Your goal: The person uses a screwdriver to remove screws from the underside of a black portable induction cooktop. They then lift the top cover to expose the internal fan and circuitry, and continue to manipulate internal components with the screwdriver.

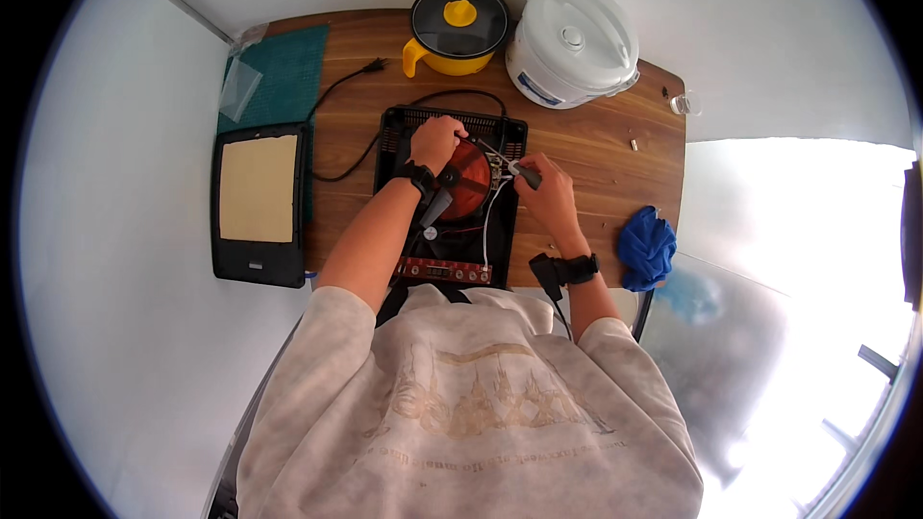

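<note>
An opened black induction cooker base (pixel 386 139) lies on the table in front of me, with a reddish-brown coil (pixel 468 190) and a red control board (pixel 445 272) exposed. My right hand (pixel 550 194) is closed round a screwdriver (pixel 528 176) with a dark grey handle. Its thin shaft slants up and left toward the coil's upper right edge. My left hand (pixel 437 142) has its fingers pressed together at the coil's upper edge; what they hold is too small to make out. A white wire (pixel 488 221) runs down from beside the coil to the control board.
At the left, a black frame with a cream panel (pixel 258 187) overlaps a green mat (pixel 298 62). A yellow pot (pixel 452 64) with a dark lid and a white lidded bucket (pixel 567 48) stand at the back. A power cord (pixel 332 96) curves leftward. A blue cloth (pixel 647 248) lies right.
</note>
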Tool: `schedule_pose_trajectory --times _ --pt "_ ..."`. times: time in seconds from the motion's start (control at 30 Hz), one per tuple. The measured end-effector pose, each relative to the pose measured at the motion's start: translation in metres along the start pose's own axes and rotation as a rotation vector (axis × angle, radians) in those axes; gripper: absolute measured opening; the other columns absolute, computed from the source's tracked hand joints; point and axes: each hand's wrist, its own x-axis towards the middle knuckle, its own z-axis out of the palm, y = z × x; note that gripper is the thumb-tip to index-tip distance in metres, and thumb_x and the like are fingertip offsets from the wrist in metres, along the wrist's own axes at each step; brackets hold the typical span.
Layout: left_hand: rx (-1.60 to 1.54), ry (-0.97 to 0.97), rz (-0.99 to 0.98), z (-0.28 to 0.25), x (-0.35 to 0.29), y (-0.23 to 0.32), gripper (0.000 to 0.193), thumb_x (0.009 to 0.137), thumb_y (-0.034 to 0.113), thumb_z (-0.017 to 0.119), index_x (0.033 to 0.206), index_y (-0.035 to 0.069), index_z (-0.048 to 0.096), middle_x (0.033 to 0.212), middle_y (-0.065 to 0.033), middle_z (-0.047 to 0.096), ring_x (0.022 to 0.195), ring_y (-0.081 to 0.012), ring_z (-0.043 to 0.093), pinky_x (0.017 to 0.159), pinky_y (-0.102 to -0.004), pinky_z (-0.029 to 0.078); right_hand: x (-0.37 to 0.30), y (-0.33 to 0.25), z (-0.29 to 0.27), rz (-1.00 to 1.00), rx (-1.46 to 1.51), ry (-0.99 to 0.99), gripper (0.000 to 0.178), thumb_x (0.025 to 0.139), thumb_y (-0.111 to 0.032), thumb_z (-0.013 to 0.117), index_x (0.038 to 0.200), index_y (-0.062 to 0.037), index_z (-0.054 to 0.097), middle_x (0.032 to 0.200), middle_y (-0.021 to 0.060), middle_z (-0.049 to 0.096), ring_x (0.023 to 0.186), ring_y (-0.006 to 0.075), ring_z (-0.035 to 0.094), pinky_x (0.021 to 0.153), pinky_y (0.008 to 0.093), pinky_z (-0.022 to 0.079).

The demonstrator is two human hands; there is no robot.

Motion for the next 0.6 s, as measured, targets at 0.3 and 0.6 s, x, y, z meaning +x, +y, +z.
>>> schedule_pose_trajectory --times 0.3,0.6 --pt "0.008 0.075 0.052 0.0061 0.0009 0.0 0.017 0.081 0.003 0.066 0.09 0.013 0.077 0.089 -0.013 0.073 0.087 -0.0344 0.069 0.078 -0.0436 0.056 -0.0012 0.0035 0.007 -0.036 0.006 0.032 0.021 0.08 -0.01 0.067 0.1 -0.0057 0.064 0.09 0.0162 0.067 0.084 0.0383 0.065 0.074 0.0451 0.052" --pt "0.033 0.072 0.061 0.0095 0.0028 -0.0024 0.019 0.08 0.004 0.065 0.091 0.014 0.077 0.087 -0.0138 0.073 0.084 -0.035 0.07 0.077 -0.0439 0.057 -0.0031 -0.0036 0.0051 -0.075 -0.048 0.038 0.021 0.079 -0.009 0.067 0.1 -0.0074 0.065 0.09 0.0164 0.065 0.084 0.0393 0.064 0.073 0.0463 0.052"
